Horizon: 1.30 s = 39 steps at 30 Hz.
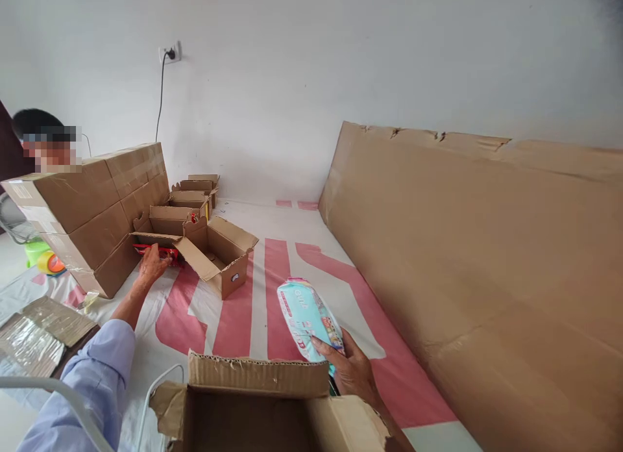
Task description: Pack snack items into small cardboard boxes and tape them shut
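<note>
My right hand (pixel 354 371) grips a light teal soft plastic package (pixel 307 315) with printed pictures along one side, its thumb lying across the face. The package is held above the red and white sheet, just past an open cardboard box (pixel 257 377) close to me. Farther off, my left hand (pixel 154 265) reaches out with its fingers curled over a shiny red packet (pixel 168 252). That packet lies low at the flap of an open box (pixel 165 223). Right beside it stands another open box (pixel 231 247) with its flaps spread.
Stacked closed cartons (pixel 104 205) stand at the left, with a person's head (pixel 46 137) behind them. Several open boxes (pixel 195 192) line up toward the wall. A large cardboard sheet (pixel 477 257) leans along the right. Tape rolls (pixel 50 263) lie by the cartons.
</note>
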Tool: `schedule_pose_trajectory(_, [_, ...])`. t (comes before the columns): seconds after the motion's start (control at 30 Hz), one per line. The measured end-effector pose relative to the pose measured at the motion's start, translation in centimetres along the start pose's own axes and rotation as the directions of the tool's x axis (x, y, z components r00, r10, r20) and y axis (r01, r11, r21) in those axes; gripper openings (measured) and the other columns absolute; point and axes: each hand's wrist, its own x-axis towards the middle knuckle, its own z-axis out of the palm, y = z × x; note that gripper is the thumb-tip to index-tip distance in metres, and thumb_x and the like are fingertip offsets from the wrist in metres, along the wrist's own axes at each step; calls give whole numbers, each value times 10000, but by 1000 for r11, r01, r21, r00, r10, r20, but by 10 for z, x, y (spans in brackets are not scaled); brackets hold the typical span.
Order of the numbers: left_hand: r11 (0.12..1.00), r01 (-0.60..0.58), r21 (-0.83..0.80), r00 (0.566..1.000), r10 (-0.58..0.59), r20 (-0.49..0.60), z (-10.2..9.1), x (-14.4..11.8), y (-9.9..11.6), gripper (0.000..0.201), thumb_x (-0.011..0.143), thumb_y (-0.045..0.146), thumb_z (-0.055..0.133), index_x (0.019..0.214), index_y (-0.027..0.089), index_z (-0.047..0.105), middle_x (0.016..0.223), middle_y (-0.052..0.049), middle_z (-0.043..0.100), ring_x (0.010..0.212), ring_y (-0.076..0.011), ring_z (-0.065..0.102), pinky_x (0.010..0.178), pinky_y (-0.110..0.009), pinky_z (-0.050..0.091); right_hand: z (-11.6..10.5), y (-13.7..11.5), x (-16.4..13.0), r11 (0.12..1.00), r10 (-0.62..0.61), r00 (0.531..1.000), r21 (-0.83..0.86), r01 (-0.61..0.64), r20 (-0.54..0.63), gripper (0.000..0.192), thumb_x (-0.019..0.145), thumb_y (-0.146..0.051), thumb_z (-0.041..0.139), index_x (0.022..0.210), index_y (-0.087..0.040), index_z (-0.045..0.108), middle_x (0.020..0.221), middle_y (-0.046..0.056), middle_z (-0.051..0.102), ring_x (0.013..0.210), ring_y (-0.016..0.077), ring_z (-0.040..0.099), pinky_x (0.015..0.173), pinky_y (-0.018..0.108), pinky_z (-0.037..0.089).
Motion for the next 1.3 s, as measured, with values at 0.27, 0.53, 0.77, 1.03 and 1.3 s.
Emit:
schedule_pose_trajectory(0.27, [988, -112, 104, 992, 106, 65, -12, 27, 0, 490, 934, 408, 724, 1386, 244, 632, 1451, -150, 658, 1351, -345, 657, 1058, -392, 541, 3, -19, -9, 981, 172, 985, 89, -169, -24, 636, 471, -444, 962, 1038, -225, 776, 772, -9, 785, 686, 248, 706, 612, 320, 569])
schedule_pose_trajectory(0.53, [969, -148, 197, 986, 129, 108, 3, 62, 14, 428, 952, 406, 707, 1340, 227, 668, 1526, -175, 597, 1409, -379, 610, 1113, -462, 511, 1, -8, 3, 986, 164, 986, 50, -162, -38, 633, 452, -441, 953, 1023, -228, 784, 813, -9, 804, 723, 252, 701, 631, 325, 568])
schedule_pose_trajectory(0.77, [967, -149, 206, 987, 132, 91, 12, 39, 2, 512, 981, 331, 644, 1472, 216, 558, 1599, -193, 538, 1446, -362, 586, 1112, -439, 512, 0, -5, 1, 996, 79, 997, 38, -79, -4, 587, 521, -425, 946, 1048, -216, 792, 891, 28, 822, 804, 281, 733, 695, 346, 600])
schedule_pose_trajectory(1.03, [969, -178, 173, 984, 173, 44, 3, 16, -11, 428, 986, 300, 600, 1402, 200, 603, 1491, -200, 606, 1354, -379, 643, 1076, -456, 543, 1, -16, -8, 993, 103, 994, 62, -105, 30, 614, 537, -437, 954, 1077, -209, 772, 879, 23, 808, 776, 270, 721, 665, 332, 582])
schedule_pose_trajectory(1.3, [964, -216, 156, 976, 212, 42, -5, 8, -14, 386, 993, 318, 595, 1365, 215, 604, 1493, -171, 602, 1385, -361, 622, 1087, -441, 533, 6, -25, -12, 989, 107, 994, 102, -107, 8, 596, 504, -415, 959, 1033, -211, 775, 820, 12, 788, 721, 249, 692, 619, 313, 558])
